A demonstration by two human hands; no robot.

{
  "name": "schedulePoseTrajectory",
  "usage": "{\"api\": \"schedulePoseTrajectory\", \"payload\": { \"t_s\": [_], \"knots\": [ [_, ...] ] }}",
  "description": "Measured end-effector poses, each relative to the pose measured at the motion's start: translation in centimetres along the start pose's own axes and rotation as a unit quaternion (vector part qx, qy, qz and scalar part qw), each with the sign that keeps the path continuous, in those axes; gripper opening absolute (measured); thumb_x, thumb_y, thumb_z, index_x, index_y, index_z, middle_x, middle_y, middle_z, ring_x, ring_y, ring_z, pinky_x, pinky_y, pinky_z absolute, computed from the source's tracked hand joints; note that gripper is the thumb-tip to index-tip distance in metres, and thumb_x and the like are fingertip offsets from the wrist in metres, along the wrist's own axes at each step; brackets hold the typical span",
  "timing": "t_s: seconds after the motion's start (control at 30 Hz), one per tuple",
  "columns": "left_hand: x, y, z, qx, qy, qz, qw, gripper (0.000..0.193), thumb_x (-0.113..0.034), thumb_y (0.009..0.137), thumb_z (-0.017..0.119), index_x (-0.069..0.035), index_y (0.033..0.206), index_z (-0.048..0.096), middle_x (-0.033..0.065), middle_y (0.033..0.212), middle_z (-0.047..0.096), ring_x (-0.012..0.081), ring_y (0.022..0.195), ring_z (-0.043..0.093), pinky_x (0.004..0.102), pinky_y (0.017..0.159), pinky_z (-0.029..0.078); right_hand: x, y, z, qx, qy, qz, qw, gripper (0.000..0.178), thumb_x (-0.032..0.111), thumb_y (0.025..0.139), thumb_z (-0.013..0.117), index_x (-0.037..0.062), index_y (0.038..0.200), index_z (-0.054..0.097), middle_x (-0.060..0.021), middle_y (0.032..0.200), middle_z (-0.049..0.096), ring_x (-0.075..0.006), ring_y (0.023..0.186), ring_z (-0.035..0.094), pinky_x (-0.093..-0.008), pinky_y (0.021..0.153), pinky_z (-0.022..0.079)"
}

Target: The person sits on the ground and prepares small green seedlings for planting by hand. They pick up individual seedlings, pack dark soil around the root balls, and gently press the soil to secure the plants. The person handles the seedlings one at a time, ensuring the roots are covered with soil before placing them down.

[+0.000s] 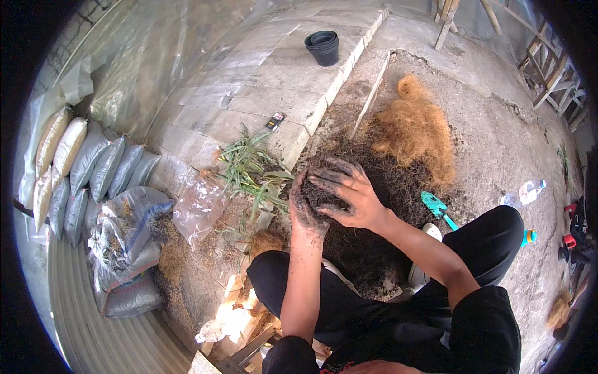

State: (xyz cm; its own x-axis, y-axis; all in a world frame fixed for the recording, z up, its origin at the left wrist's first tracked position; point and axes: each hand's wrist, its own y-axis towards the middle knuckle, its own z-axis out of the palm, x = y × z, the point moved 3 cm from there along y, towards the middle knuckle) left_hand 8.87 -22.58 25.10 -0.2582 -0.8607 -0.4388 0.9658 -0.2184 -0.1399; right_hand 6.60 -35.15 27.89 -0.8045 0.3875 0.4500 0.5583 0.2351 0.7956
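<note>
A dark clump of soil (321, 194) is pressed between my two hands, above the ground in front of me. My left hand (306, 209) cups it from the left side, smeared with dirt. Over its right side curls my right hand (352, 193), fingers slightly spread across the clump and soiled too. Beneath and beyond them lies a heap of loose dark soil (355, 249). Close by on the left is a bunch of green long-leaved plants (249, 159). Brown coconut fibre (414, 128) lies in a pile farther right.
A teal hand trowel (436, 206) lies near my right shoe, with a plastic bottle (524, 193) farther right. Black nested pots (323, 48) stand at the back. Several filled bags (103, 165) line the left, beside an open sack (128, 224). A phone-like object (275, 121) lies on the paving.
</note>
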Motion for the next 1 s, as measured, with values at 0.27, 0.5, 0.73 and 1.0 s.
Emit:
{"api": "schedulePoseTrajectory", "payload": {
  "t_s": [0.27, 0.5, 0.73, 1.0],
  "knots": [
    [0.5, 0.3, -0.1, -0.002, -0.036, -0.026, 0.999, 0.025, -0.025, 0.095, 0.048, -0.005, 0.099, 0.062, 0.0085, 0.092, 0.066, 0.02, 0.083, 0.065, 0.0305, 0.074, 0.055, -0.8, -1.4, 1.2, 0.0, -0.068, -0.023, 0.997, 0.047, 0.023, 0.075, 0.076, 0.0138, 0.12, 0.065, -0.0082, 0.13, 0.056, -0.034, 0.127, 0.045, -0.0504, 0.106, 0.031],
    [0.1, -0.9, 0.5, -0.02, 0.013, 0.003, 1.0, 0.026, -0.026, 0.093, 0.05, -0.004, 0.105, 0.06, 0.01, 0.098, 0.065, 0.0218, 0.087, 0.065, 0.0338, 0.074, 0.057, 0.1, 0.2, -0.1, 0.044, -0.005, -0.061, 0.997, 0.059, 0.029, 0.073, 0.075, 0.0164, 0.128, 0.057, -0.0117, 0.142, 0.04, -0.0332, 0.132, 0.038, -0.05, 0.108, 0.029],
    [-0.1, -1.8, 2.6, 0.159, -0.016, -0.09, 0.983, 0.041, -0.032, 0.097, 0.038, 0.001, 0.116, 0.054, 0.0159, 0.109, 0.061, 0.0241, 0.092, 0.065, 0.0328, 0.078, 0.058, -0.3, 0.9, -0.8, 0.171, -0.011, -0.205, 0.963, 0.068, 0.033, 0.072, 0.074, 0.0111, 0.131, 0.052, -0.0077, 0.14, 0.043, -0.0297, 0.13, 0.042, -0.0465, 0.11, 0.033],
    [0.9, -1.6, 0.6, 0.072, -0.049, -0.184, 0.979, 0.04, -0.034, 0.095, 0.042, 0.0, 0.111, 0.055, 0.0105, 0.09, 0.063, 0.018, 0.064, 0.062, 0.026, 0.048, 0.052, -1.4, 0.0, -1.2, 0.117, 0.011, -0.276, 0.954, 0.041, 0.028, 0.075, 0.074, 0.007, 0.11, 0.068, -0.0068, 0.118, 0.062, -0.0269, 0.111, 0.059, -0.0434, 0.097, 0.049]
  ]
}}
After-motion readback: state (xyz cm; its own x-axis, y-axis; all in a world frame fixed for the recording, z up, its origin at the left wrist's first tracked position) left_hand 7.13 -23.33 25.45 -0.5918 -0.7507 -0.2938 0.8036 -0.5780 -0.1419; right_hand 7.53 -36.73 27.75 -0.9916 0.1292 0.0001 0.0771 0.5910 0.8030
